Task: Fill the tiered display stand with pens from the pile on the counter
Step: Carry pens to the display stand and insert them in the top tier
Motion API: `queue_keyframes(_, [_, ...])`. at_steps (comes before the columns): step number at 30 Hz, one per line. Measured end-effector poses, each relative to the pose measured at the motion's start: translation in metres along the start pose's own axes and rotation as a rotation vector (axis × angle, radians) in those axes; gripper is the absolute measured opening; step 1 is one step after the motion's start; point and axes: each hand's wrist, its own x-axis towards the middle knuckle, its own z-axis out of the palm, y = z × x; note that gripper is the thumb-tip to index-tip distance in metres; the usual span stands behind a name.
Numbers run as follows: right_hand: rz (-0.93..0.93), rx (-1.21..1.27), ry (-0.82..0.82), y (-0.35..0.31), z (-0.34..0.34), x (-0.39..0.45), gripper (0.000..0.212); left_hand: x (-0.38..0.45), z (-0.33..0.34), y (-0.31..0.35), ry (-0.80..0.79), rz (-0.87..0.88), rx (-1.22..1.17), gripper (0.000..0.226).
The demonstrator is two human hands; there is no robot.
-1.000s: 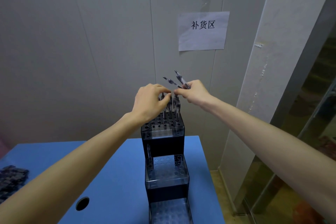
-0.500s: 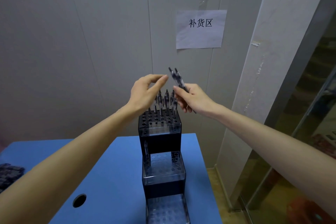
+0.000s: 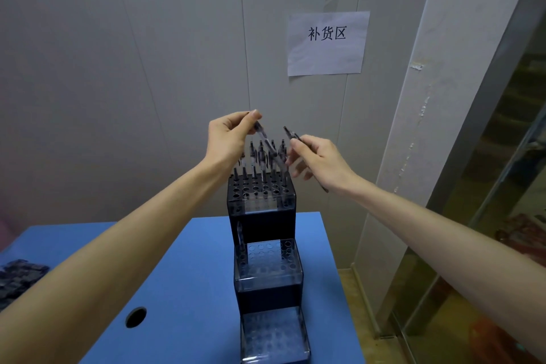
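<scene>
Head cam, sole view. I am looking fwd and down over a blue surface (image 3: 192, 260) set against a grey panelled wall.

Stand: the tiered display stand (image 3: 266, 245) is sitting on the surface, right of centre, w/ three stepped tiers of holes. Top tier is carrying approx. a dozen standing pens (image 3: 260, 156), upright, in its rear rows; front rows are showing open holes. Middle tier is holding one pen at its left edge; remaining holes there are reading as open. Bottom tier is cut off by the frame edge; contents cannot be told.

Left hand (image 3: 227, 139): raised above the top tier's left side, thumb and forefinger pinching the upper end of a single pen (image 3: 266, 145). That pen is slanting down and to the right, its lower end among the standing pens; whether it is seated in a hole cannot be told.

Right hand (image 3: 319, 159): raised at the top tier's right side, fingers curled around a second pen (image 3: 291, 134), whose dark tip is sticking up and to the left past the fingers. A short dark end is showing below the wrist.

Pile: the pen pile (image 3: 17, 278) is lying at the far left edge of the surface, well apart from the stand, blurred.

Misc.: a round cable hole (image 3: 136, 317) is in the surface near the left forearm. A paper sign (image 3: 327, 43) w/ three printed characters is taped to the wall.
</scene>
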Motion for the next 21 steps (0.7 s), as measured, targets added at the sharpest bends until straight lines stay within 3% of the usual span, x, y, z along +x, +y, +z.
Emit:
queue_keyframes(5, [-0.015,-0.030,0.166,0.010,-0.009,0.011,0.033,-0.005,-0.005,0.001,0.002,0.049,0.032,0.012])
queue_keyframes(10, [-0.061,-0.060,0.289,0.003,-0.009,0.016,0.023,-0.009,-0.006,-0.001,0.041,0.092,0.092,0.024])
queue_keyframes(21, [-0.120,-0.354,0.215,0.000,-0.006,0.008,0.022,-0.019,0.008,-0.006,-0.001,0.166,0.295,0.018])
